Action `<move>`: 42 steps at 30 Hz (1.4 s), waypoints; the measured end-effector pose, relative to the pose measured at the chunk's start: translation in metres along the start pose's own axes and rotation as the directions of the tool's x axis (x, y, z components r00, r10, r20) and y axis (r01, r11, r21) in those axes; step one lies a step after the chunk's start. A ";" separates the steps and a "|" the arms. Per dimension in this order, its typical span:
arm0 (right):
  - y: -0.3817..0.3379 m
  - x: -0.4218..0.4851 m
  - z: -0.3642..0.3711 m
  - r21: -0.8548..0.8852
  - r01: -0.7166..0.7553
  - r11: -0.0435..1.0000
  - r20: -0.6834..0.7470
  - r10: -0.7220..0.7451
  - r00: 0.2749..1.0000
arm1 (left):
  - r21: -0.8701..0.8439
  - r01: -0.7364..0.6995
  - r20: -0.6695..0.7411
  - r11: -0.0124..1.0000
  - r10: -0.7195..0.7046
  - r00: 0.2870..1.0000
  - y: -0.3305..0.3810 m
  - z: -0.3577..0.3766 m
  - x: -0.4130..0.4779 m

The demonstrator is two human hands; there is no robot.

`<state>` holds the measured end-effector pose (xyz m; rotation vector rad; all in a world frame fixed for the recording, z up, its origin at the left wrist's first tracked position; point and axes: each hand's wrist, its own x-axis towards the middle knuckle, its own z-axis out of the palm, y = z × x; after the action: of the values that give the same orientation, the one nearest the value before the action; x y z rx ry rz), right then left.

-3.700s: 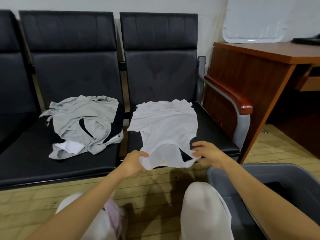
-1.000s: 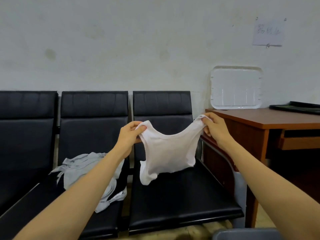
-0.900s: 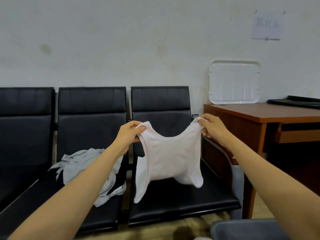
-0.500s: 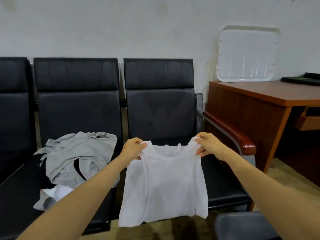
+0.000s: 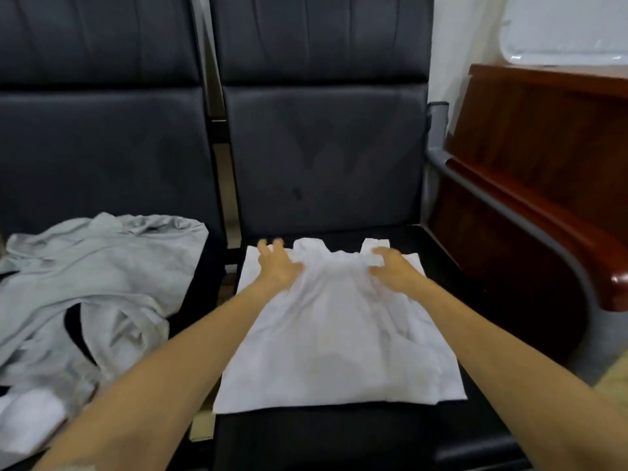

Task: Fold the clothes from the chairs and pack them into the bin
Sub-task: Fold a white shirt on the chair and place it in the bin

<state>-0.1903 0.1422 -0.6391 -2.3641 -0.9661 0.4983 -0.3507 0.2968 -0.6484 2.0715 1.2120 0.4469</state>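
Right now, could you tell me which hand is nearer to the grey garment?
Left. The left hand rests on the white top at the shoulder facing the grey garment; the right hand rests on its other shoulder, farther off.

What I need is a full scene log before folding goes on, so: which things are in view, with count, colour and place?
white top: 1, white, spread flat on the right chair's seat
grey clothes: 1 heap, light grey, crumpled on the left chair's seat
left chair: 1, black, left half of view
right chair: 1, black, centre
armrest: 1, red-brown on a grey frame, right of the right chair
desk: 1, red-brown wood, far right
tray: 1, white, top right above the desk
left hand: 1, rests on the top's far left part
right hand: 1, rests on the top's far right part
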 end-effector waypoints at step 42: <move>0.022 -0.156 -0.026 0.183 0.196 0.963 -0.267 -0.144 0.953 | -0.054 -0.173 -0.064 0.983 0.169 0.983 -0.087 -0.031 -0.174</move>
<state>-0.2708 0.0071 -0.6111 -2.0737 -0.9410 0.2127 -0.5118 0.1882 -0.6801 2.1335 1.0448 0.6205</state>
